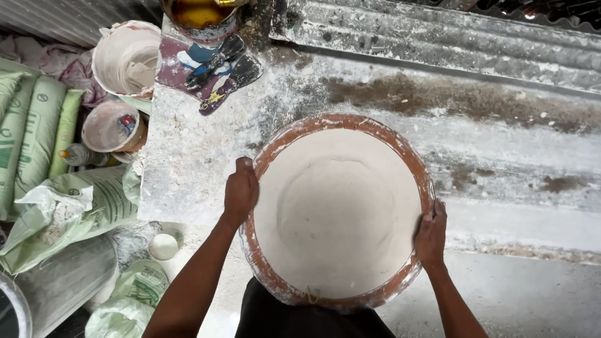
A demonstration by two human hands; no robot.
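Observation:
A big round bowl-shaped mould [400,153] with a reddish-brown rim rests on a dusty white bench [188,163]; its inside is coated in smooth pale plaster. My left hand [240,191] grips the rim on the left side. My right hand [431,235] grips the rim on the lower right. The near edge of the mould overhangs the bench towards my body.
Two plaster-smeared buckets [127,58] [113,127] stand at the left, beside stacked green sacks [37,131]. Dark scrapers [220,70] lie on the bench's far left, below a tin of yellow liquid [199,12]. Corrugated sheeting [451,37] runs along the back.

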